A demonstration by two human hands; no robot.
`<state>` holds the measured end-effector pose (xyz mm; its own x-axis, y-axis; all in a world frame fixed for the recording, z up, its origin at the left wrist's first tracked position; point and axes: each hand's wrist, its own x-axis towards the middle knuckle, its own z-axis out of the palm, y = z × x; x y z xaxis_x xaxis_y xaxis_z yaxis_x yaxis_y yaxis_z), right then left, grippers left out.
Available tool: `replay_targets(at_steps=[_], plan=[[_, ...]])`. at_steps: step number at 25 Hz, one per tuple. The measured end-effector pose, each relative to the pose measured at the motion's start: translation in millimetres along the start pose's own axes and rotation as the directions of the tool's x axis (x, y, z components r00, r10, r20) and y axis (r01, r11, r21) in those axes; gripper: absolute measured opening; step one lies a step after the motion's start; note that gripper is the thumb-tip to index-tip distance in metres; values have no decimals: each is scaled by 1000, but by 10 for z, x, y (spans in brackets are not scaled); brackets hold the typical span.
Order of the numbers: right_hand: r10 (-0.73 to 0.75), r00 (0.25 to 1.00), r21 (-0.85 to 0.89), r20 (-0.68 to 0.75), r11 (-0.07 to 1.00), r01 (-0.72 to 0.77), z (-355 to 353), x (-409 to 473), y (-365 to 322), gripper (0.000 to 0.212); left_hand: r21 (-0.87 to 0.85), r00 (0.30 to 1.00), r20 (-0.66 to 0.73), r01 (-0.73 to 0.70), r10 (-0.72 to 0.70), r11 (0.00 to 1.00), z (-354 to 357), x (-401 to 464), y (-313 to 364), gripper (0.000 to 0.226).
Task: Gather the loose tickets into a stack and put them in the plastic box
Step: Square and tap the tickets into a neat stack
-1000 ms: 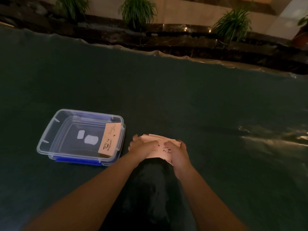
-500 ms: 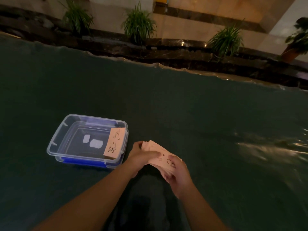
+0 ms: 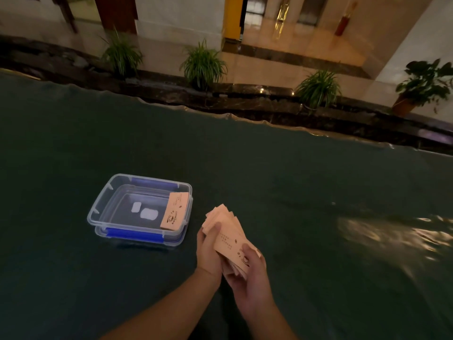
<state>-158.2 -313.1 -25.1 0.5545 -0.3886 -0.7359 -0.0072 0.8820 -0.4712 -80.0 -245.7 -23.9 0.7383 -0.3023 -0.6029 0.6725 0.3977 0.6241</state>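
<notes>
The left hand [image 3: 208,251] and the right hand [image 3: 247,273] both grip one uneven bundle of pink tickets [image 3: 228,235], held just above the table. The left hand clasps the bundle from its left side, with the thumb lying across the top ticket near the far end. The right hand cups the near end from below and from the right, its thumb pressed onto the printed face beside a small cup drawing. The far ends of the tickets fan out slightly, so the edges are not flush. How many tickets the bundle holds cannot be told in this dim light.

To the left of the hands, near but apart from them, stands the clear plastic box [image 3: 103,204] with blue clips on its near and far sides. It is open at the top. Inside it, a second small stack of tickets [image 3: 174,211] leans against the right wall, tilted, with its printed side up. Two pale patches show through the box's clear floor; they look like labels, though the view is too dark to be sure.

Everything rests on a dark green table cover [image 3: 294,192], which shows glare at the right. Beyond its wavy far edge run a dark stone ledge [image 3: 245,101] and several potted plants [image 3: 203,65].
</notes>
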Motion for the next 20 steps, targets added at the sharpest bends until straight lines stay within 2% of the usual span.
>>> replay_targets(at_steps=[2,4,6,9,13,16,18,20], plan=[[-17,999,-13,28,1000,18,37,-73,39,44,63,989,44,-142,139,988,-36,-120,11,98],[-27,998,-22,61,999,29,51,-121,98,53,239,960,82,-281,270,929,-80,-209,-2,101],[-41,994,-57,99,997,47,24,-143,111,64,445,953,70,-293,293,846,-105,-196,19,90],[-46,986,-322,161,942,96,-80,-97,21,64,538,987,68,-158,144,828,-178,-115,210,73],[124,948,-724,292,677,134,-143,-76,-211,67,704,979,172,-45,-108,709,-315,-50,397,67],[205,905,-834,372,501,229,-105,-45,-283,76,817,931,300,-138,-208,560,-360,-55,451,83],[136,906,-842,402,443,307,-66,16,-265,86,828,898,385,-235,-212,510,-389,-40,442,92],[40,899,-821,436,428,379,-35,82,-182,93,809,870,459,-326,-178,490,-443,-8,419,97]])
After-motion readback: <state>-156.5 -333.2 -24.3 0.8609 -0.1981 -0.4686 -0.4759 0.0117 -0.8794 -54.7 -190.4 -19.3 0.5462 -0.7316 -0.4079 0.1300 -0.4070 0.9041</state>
